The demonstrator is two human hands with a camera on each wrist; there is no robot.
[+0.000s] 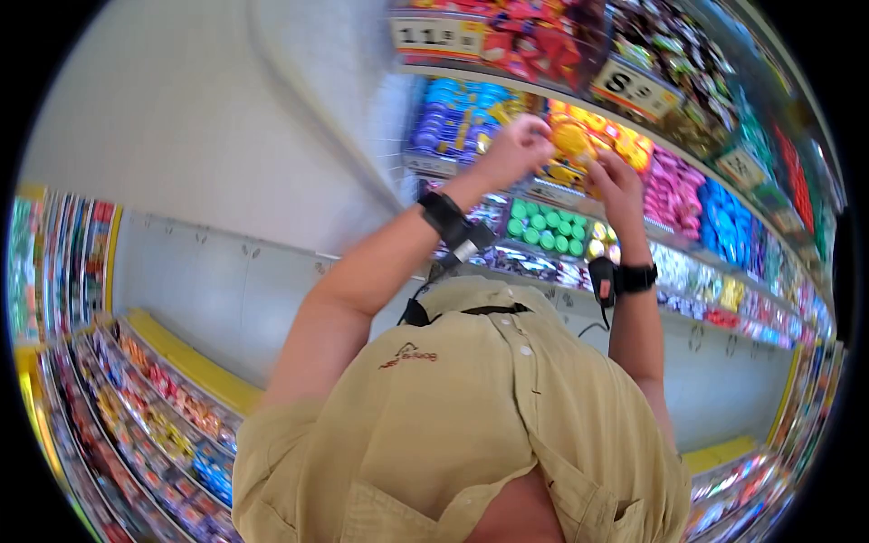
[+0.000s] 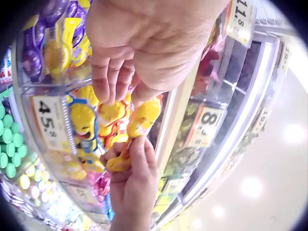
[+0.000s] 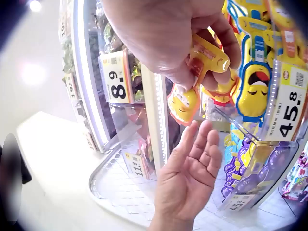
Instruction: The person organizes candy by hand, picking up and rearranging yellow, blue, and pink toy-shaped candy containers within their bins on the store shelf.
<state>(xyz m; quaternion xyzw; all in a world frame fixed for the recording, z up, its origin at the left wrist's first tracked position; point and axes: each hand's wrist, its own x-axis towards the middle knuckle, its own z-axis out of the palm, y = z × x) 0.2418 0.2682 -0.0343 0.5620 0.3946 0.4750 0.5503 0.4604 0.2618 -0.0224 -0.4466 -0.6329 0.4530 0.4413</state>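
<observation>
Right hand (image 3: 161,41) pinched the yellow face-printed packet (image 3: 184,103) by its narrow handle, before similar packets (image 3: 252,89). Left hand (image 3: 190,178), fingers loosely extended, stood just beside its broad end. Packet judged light, slick-surfaced; handle the soundest hold.

It's bright in here; ceiling lamps (image 2: 252,187) glare white; light strips (image 3: 88,72) glow; edges bow into black; overhead price tags (image 1: 439,36) blur.

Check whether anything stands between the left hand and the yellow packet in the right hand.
Nothing visible does: in the right wrist view the left hand is close beside the rounded end of the yellow packet, which the right hand pinches. Whether the left hand touches it is unclear.
</observation>
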